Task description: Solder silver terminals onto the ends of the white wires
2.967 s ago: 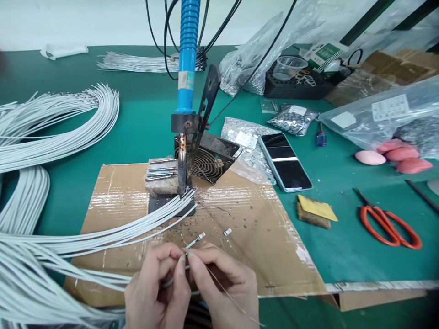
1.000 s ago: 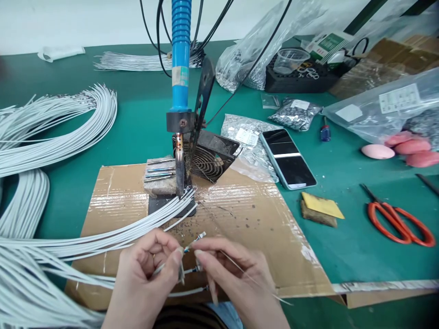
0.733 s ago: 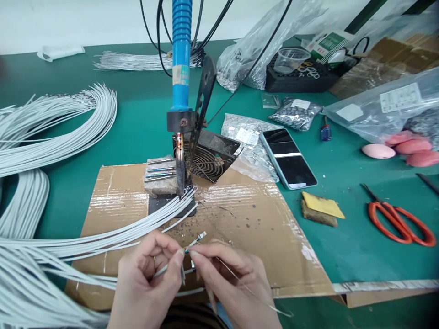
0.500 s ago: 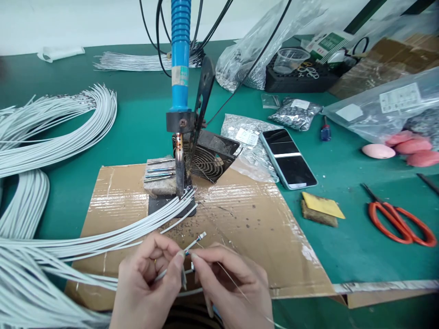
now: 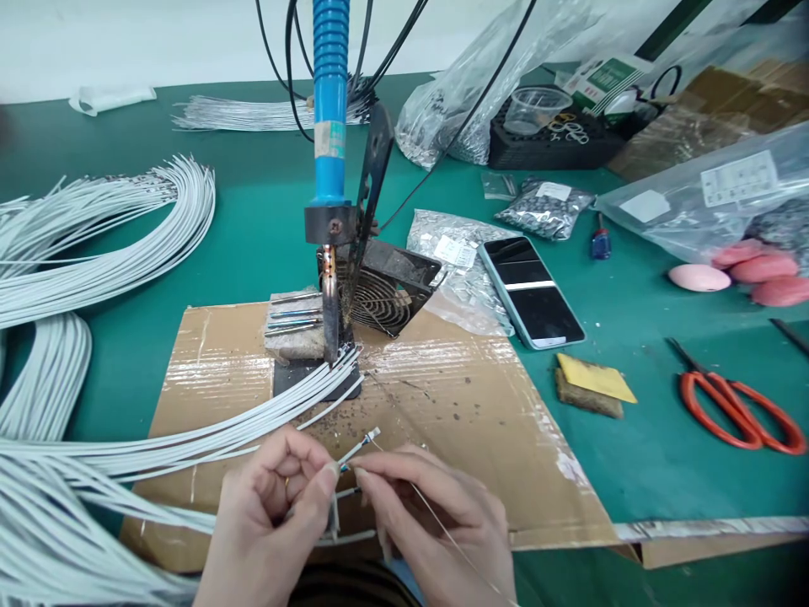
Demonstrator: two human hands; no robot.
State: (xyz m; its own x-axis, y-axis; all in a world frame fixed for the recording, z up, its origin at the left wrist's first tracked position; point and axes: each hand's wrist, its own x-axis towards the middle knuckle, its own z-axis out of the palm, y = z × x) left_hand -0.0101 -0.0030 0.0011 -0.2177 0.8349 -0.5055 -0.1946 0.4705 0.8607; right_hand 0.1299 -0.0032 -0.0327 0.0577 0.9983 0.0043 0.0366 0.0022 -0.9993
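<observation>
While the left hand [image 5: 271,514] and right hand [image 5: 436,523] meet, fingertips of both pinched on one thin white wire [image 5: 350,456] just above the cardboard [image 5: 480,421], its metal tip [image 5: 372,435] points toward the soldering iron [image 5: 329,126]. Wire is probably light, bendy & slippery, tip small & easily bent. Best gripped on the insulation right behind the tip, w/ light pressure.

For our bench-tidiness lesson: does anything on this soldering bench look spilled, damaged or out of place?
Yes. Dark specks are strewn over the cardboard in front of the soldering iron, like spilled residue. The cardboard's near right corner is torn and peeling. A phone lies just past the cardboard's edge.
</observation>
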